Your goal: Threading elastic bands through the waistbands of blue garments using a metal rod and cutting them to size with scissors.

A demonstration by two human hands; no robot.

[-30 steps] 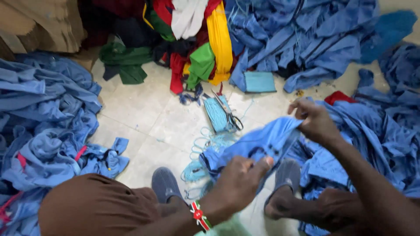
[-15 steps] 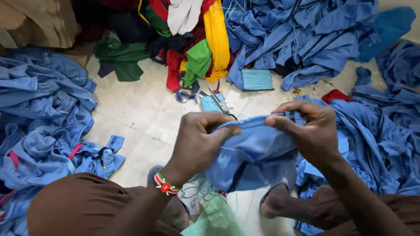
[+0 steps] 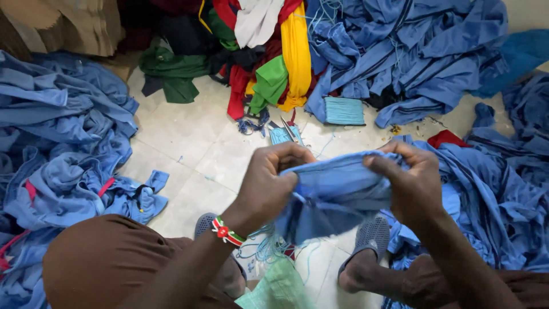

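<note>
Blue garment heaps [image 3: 63,154] ring the tiled floor [image 3: 189,154]; a mixed-colour pile [image 3: 269,63] lies beyond. Centre: a blue fabric piece [image 3: 337,183] held above the floor, between left hand [image 3: 269,186] and right hand [image 3: 409,183], fingers of both closed, pinching its upper edge. Soft, light and limp, it likely handles best gripped along the seam. Scissors [image 3: 289,130] lie beyond it.

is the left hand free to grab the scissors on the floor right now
Probably not as it stands: the left hand is gripping the blue garment with the right hand. The scissors lie uncovered on the tiled floor just beyond.
</note>
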